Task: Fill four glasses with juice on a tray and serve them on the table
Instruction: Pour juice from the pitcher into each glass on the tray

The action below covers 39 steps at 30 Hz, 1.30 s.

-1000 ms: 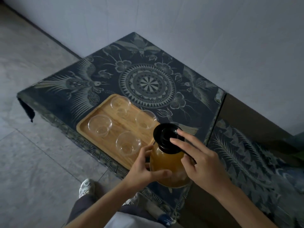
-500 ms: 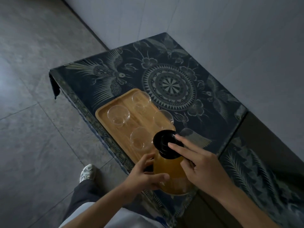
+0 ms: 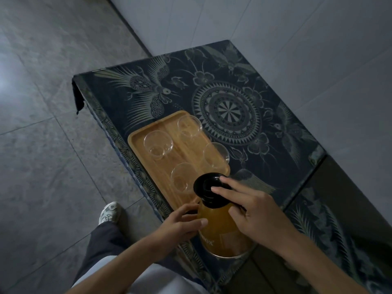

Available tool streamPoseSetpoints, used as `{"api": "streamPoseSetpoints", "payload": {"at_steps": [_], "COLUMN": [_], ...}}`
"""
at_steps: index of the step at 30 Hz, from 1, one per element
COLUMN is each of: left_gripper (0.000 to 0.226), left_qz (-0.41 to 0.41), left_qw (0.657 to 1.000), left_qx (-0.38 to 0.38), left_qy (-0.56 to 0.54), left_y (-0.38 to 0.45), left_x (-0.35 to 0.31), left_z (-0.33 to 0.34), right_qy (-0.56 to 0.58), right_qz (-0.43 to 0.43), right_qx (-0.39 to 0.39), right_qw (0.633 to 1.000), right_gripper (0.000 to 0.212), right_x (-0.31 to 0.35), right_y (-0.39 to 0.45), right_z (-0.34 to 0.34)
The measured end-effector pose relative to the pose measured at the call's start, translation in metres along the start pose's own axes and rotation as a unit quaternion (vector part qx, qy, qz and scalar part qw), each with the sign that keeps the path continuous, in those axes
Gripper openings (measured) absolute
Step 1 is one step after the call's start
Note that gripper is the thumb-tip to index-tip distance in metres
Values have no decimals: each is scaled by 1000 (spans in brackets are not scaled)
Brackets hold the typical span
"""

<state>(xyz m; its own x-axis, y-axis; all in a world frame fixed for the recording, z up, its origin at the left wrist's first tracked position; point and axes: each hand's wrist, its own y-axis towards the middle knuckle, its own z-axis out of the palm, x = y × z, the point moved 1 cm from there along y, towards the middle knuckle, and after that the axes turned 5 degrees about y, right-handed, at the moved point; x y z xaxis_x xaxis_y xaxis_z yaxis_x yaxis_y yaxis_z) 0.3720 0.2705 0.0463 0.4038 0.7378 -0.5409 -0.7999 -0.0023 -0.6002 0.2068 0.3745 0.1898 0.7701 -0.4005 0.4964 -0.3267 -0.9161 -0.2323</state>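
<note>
One juice carafe (image 3: 222, 232), glass body filled with amber-orange liquid, stands upright on the near edge of the table (image 3: 135, 102), just beside the near end of the tray (image 3: 137, 141); partial pale lettering on its side, not readable in full; one black lid (image 3: 206, 185) on its neck, seated

Left hand (image 3: 180, 223) curled against the carafe's left flank, thumb across the front of the glass, fingers wrapped toward the far side; grip partly closed on the body; right hand (image 3: 254, 213) comes over from the right, fingertips (image 3: 216, 189) resting on the black lid, thumb down alongside the neck; fingers spread, a loose hold on the lid rather than a tight clamp

One wooden tray, rectangular with rounded corners, lying on the table's left half near its front edge; four clear glasses on it, all upright and empty: far-left glass (image 3: 158, 144), far-right glass (image 3: 189, 126), near-right glass (image 3: 216, 154), near-left glass (image 3: 182, 177); the four stand apart from each other in a rough two-by-two; the lid overlaps the near-left glass in view and hides part of its rim; the carafe and hands cover the tray's near corner

Table draped in one dark cloth printed with a round medallion (image 3: 227, 112) at centre and bird and flower motifs around; medallion lies just beyond the tray; a second patterned dark surface (image 3: 331, 230) adjoins at right, lower; grey tiled floor (image 3: 42, 145) at left; pale wall (image 3: 275, 28) behind; one white shoe (image 3: 109, 213) and a dark trouser leg (image 3: 101, 245) below the table edge
</note>
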Motion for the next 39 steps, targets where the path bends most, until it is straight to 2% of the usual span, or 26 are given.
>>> {"api": "streamPoseSetpoints", "payload": {"at_steps": [5, 11, 16, 24, 31, 35, 39], "left_gripper": [77, 89, 70, 63, 58, 60, 71], "left_qz": [-2, -5, -24, -39, -33, -29, -31], "left_qw": [1000, 1000, 999, 991, 988, 986, 985], "left_qx": [7, 0, 0, 12, 20, 31, 37], "left_qy": [2, -22, -33, -125, -151, -163, -165], "left_y": [2, 4, 4, 3, 3, 5, 6], "left_x": [2, 3, 2, 7, 8, 13, 14], "left_z": [-1, -2, -6, -3, 1, 1, 2], "right_qy": [-16, -29, -41, -67, -80, -94, -100], "right_qz": [7, 13, 20, 21, 17, 21, 24], "right_qx": [32, 62, 76, 111, 129, 143, 150], "right_qw": [999, 998, 996, 991, 988, 985, 983], "right_gripper": [56, 56, 54, 55, 54, 54, 54], "right_x": [2, 6, 13, 20, 26, 30, 33], "right_y": [11, 22, 30, 42, 49, 52, 53], "right_z": [-2, -6, -9, -15, -17, -20, -21]}}
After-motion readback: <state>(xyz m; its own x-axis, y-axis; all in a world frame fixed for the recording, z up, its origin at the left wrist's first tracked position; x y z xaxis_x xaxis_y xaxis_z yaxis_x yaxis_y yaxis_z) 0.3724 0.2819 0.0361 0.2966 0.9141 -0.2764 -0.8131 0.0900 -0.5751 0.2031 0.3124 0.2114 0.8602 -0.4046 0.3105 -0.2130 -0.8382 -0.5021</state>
